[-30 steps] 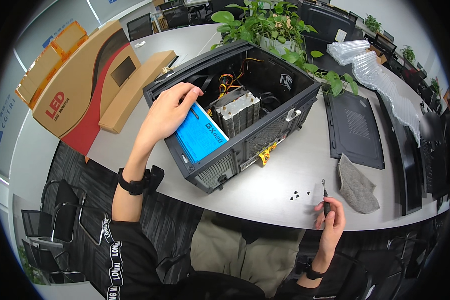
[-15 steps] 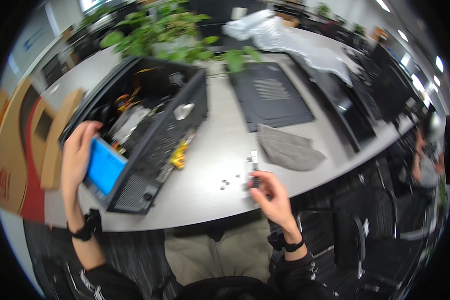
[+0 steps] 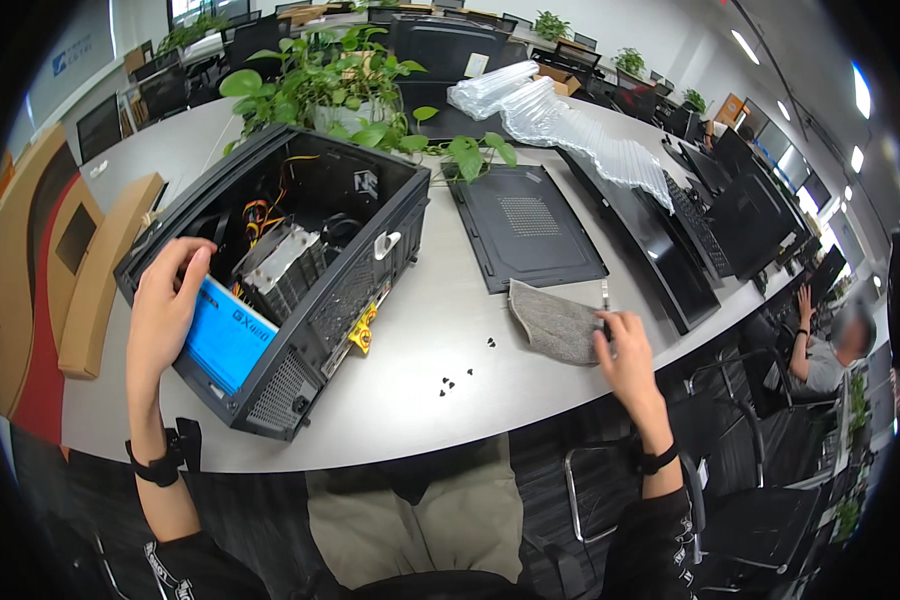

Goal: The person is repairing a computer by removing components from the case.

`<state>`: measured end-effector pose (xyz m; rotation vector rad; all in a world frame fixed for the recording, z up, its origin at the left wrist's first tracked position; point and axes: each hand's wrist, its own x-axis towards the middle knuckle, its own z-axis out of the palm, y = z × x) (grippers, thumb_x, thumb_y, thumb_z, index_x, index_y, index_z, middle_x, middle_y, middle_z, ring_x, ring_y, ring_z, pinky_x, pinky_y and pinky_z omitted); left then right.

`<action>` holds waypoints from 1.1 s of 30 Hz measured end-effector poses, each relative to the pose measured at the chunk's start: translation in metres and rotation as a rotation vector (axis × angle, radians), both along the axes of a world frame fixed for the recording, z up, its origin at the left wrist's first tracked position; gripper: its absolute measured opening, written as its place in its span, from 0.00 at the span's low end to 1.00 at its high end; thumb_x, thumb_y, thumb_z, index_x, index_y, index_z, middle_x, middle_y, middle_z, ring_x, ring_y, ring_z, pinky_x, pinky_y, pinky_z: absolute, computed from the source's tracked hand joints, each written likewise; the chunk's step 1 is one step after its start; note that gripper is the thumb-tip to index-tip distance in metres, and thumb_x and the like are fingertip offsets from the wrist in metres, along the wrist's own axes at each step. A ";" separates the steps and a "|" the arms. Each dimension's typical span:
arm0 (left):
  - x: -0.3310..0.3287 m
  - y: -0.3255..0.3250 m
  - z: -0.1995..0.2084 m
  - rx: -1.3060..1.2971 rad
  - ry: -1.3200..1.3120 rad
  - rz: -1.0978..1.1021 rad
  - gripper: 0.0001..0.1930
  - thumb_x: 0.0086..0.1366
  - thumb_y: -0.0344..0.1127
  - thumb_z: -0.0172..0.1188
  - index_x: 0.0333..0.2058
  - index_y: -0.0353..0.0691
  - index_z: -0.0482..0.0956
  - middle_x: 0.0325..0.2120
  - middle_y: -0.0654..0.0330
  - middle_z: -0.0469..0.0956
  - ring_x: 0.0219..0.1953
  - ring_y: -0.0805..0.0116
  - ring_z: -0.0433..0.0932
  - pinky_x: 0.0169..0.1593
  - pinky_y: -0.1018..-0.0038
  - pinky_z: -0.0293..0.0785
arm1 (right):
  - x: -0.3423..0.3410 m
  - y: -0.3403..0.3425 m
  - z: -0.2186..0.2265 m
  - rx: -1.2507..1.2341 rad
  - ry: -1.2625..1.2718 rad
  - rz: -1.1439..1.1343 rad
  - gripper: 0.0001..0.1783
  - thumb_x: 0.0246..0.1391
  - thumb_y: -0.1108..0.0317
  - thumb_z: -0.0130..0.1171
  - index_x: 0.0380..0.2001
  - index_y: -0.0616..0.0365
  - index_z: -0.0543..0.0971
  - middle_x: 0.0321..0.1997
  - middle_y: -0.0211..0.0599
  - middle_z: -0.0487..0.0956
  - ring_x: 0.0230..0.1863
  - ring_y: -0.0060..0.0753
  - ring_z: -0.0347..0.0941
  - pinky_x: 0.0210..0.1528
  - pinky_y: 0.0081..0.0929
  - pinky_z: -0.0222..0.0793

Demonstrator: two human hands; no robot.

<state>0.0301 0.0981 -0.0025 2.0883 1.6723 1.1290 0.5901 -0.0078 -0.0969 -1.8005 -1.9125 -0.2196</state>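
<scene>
My left hand (image 3: 168,305) lies over the edge of the open black computer case (image 3: 280,362). Its fingers bend over the inner end of the blue power supply (image 3: 225,335) in the case. At the grey cloth's right edge, my right hand (image 3: 627,362) pinches a small black-and-silver tool (image 3: 605,294), its silver end pointing away from me; the fingers partly hide it. The grey cloth (image 3: 555,325) lies flat beside that hand. Several small black screws (image 3: 450,384) are scattered on the table between the case and the cloth.
A black side panel (image 3: 525,220) lies beyond the cloth, with a monitor (image 3: 650,245) to its right and bubble wrap (image 3: 570,120) above. A potted plant (image 3: 345,95) stands behind the case, cardboard boxes (image 3: 110,285) at its left. Another person (image 3: 830,355) sits at the far right.
My right hand has moved right and slightly away from me, carrying the tool from near the screws to the cloth's right edge. My left hand stays at the power supply.
</scene>
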 end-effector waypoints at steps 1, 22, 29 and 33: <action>0.002 -0.002 0.002 -0.005 -0.006 0.012 0.16 0.77 0.43 0.55 0.47 0.34 0.81 0.36 0.56 0.80 0.38 0.67 0.78 0.45 0.71 0.73 | 0.019 0.006 -0.005 -0.014 -0.072 -0.059 0.16 0.60 0.72 0.63 0.51 0.61 0.80 0.47 0.47 0.78 0.51 0.54 0.75 0.52 0.44 0.74; -0.008 -0.005 0.000 0.023 0.009 0.053 0.18 0.75 0.47 0.57 0.47 0.36 0.81 0.35 0.57 0.81 0.37 0.67 0.79 0.44 0.71 0.74 | 0.012 0.007 -0.028 0.009 -0.014 -0.093 0.21 0.70 0.60 0.56 0.56 0.65 0.77 0.55 0.51 0.78 0.59 0.55 0.72 0.63 0.45 0.67; -0.006 -0.008 0.003 -0.016 0.019 0.068 0.19 0.75 0.48 0.56 0.47 0.36 0.81 0.38 0.56 0.83 0.40 0.65 0.80 0.47 0.70 0.75 | 0.013 0.011 -0.033 -0.018 -0.113 -0.196 0.23 0.62 0.57 0.67 0.50 0.65 0.80 0.41 0.47 0.76 0.46 0.49 0.72 0.51 0.43 0.69; -0.007 -0.010 0.004 -0.012 0.035 0.054 0.18 0.75 0.46 0.57 0.47 0.36 0.82 0.38 0.55 0.83 0.40 0.64 0.81 0.47 0.70 0.75 | 0.019 0.012 -0.034 0.001 0.008 -0.062 0.17 0.57 0.61 0.72 0.42 0.62 0.80 0.39 0.44 0.75 0.43 0.49 0.72 0.48 0.42 0.69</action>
